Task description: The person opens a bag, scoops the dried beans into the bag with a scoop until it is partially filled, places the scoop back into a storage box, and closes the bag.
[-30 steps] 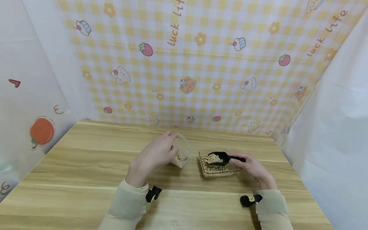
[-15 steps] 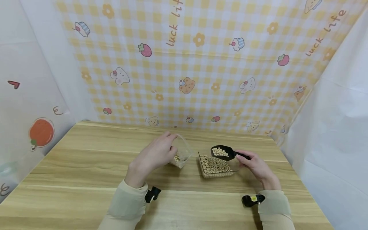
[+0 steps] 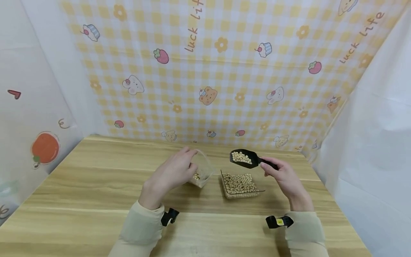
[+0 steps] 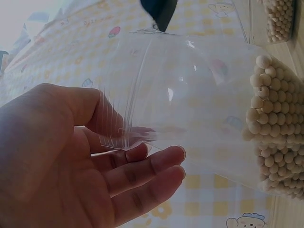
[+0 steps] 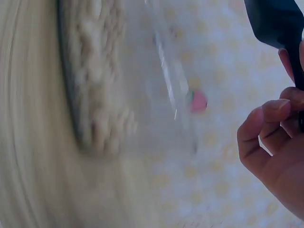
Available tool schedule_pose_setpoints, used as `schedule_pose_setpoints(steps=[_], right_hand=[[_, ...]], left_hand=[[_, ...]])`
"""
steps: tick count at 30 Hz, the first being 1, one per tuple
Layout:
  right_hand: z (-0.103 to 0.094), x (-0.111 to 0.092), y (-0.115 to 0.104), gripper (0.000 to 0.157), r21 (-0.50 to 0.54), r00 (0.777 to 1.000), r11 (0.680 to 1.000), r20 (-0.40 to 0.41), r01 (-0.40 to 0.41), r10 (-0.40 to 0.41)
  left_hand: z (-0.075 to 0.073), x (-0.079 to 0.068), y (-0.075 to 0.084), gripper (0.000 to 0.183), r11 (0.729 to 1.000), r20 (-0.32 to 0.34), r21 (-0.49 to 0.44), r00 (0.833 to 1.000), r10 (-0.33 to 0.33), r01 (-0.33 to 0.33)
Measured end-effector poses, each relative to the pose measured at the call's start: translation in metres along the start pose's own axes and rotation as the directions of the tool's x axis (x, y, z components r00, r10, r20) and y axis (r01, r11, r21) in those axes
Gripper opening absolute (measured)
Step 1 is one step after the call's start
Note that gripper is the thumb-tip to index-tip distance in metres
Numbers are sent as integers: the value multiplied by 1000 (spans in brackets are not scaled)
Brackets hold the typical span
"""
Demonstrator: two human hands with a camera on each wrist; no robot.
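Note:
My right hand (image 3: 284, 175) grips the handle of a black scoop (image 3: 253, 159), which carries a heap of round pale beans (image 3: 240, 157) in the air. Below the scoop stands a clear square tub (image 3: 241, 195) filled with the same beans. To its left, my left hand (image 3: 174, 171) pinches the rim of a clear plastic container (image 3: 207, 171) between thumb and fingers. In the left wrist view, beans (image 4: 278, 102) lie in the bottom of that container. The right wrist view shows the scoop (image 5: 280, 21) at its upper right edge, with the tub blurred.
Both containers stand on a wooden table (image 3: 96, 178). Behind it hangs a yellow checked cloth (image 3: 179, 78) with printed figures, and white sheets (image 3: 369, 142) flank the sides. A black wrist camera (image 3: 170, 217) sits on each sleeve.
My right hand has lifted the scoop, loaded with beans, up out of the right tub, and it has lately shifted slightly left. The left hand keeps its hold on the container.

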State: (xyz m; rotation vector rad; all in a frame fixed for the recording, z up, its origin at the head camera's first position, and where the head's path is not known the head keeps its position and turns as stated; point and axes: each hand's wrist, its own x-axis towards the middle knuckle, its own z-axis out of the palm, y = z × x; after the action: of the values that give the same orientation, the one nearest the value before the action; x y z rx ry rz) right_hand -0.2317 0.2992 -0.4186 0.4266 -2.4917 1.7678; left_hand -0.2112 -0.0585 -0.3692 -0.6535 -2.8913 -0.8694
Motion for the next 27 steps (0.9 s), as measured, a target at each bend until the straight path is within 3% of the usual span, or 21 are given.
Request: schedule_pose_setpoints(steps=[10, 15, 20, 24, 27], right_hand=[[44, 0, -42, 35, 94, 994, 991, 46, 95, -100], [63, -4, -58, 33, 27, 995, 997, 57, 74, -76], [88, -7, -68, 33, -113, 995, 990, 58, 85, -79], [105, -9, -72, 28, -267, 980, 945, -1, 190, -198], [113, -10, -72, 25, -378, 936, 871, -29, 315, -352]], left_hand=[[1, 2, -1, 51, 1000, -9, -1, 1000, 9, -9], [1, 2, -2, 51, 1000, 1, 5, 1000, 9, -9], [0, 2, -3, 51, 1000, 17, 7, 1000, 8, -8], [-1, 2, -3, 50, 1000, 8, 14, 1000, 14, -14], [-1, 2, -3, 49, 1000, 0, 18, 1000, 16, -16]])
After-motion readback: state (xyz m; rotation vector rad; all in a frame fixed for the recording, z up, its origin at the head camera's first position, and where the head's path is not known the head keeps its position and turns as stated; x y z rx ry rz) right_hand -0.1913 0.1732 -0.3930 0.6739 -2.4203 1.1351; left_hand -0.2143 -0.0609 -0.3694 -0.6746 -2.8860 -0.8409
